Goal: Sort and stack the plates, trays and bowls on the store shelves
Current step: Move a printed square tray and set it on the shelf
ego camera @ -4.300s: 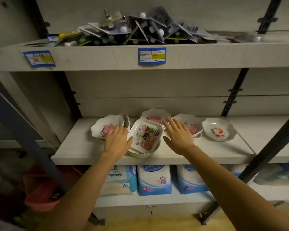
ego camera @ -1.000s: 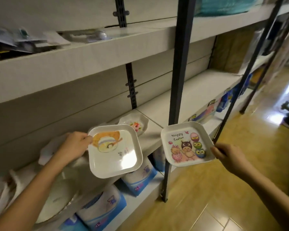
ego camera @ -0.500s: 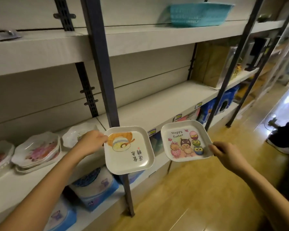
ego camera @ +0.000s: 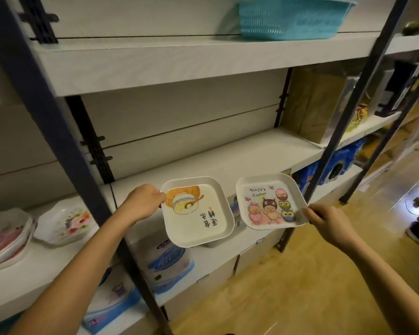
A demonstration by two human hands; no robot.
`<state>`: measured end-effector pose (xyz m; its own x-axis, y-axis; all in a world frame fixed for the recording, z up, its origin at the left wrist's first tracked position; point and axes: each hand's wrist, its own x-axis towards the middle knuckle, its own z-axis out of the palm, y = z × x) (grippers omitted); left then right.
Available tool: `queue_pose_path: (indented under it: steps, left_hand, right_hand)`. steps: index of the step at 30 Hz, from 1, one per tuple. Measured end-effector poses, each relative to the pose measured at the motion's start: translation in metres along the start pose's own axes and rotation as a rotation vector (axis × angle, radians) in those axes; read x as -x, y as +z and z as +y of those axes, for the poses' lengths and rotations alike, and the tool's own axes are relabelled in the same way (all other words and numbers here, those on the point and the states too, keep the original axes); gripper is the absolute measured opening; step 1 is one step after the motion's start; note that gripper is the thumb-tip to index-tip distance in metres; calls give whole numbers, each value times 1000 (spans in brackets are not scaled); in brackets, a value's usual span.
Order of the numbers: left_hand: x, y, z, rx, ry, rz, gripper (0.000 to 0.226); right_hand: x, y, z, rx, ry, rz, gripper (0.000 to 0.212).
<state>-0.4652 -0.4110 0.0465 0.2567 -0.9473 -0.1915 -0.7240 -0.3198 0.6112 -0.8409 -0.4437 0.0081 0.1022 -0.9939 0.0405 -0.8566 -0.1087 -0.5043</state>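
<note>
My left hand point(ego camera: 142, 205) grips the left edge of a square white tray with an orange and yellow drawing point(ego camera: 197, 220). My right hand point(ego camera: 324, 222) pinches the right corner of a second square white tray printed "Happy Easter" with owls point(ego camera: 270, 203). Both trays are held in the air, side by side, at the front edge of the middle shelf point(ego camera: 228, 160). At the far left of that shelf lie a flower-printed scalloped bowl point(ego camera: 63, 222) and a stack of similar bowls point(ego camera: 6, 234).
A dark metal upright point(ego camera: 65, 146) crosses in front of my left forearm; another upright point(ego camera: 348, 110) stands right of the trays. A turquoise basket point(ego camera: 290, 18) sits on the top shelf. Blue packs point(ego camera: 169, 264) fill the lower shelf. A brown box point(ego camera: 317, 102) stands on the right.
My view has swung right along the shelving since the flowered bowls. Both trays stay in my hands and have come closer to the bare stretch of the middle shelf.
</note>
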Motion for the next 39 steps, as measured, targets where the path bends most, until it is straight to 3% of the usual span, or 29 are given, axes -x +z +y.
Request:
queue_pose_path:
  steps: [4, 8, 17, 29, 39]
  left_hand:
    - [-39, 15, 14, 21, -24, 43, 24]
    - [-81, 17, 22, 22, -76, 63, 33]
    - [-151, 14, 8, 114, -380, 30, 36]
    - [-201, 12, -21, -3, -713, 6, 33]
    - [-207, 48, -54, 163, -741, 324, 36]
  right_hand:
    - [-59, -5, 12, -42, -46, -50, 30]
    - [-119, -6, 17, -62, -96, -111, 22]
    - [-238, 23, 21, -42, -235, -198, 35]
    - [-299, 77, -26, 0, -393, -356, 43]
    - [-306, 105, -55, -56, -412, -406, 36]
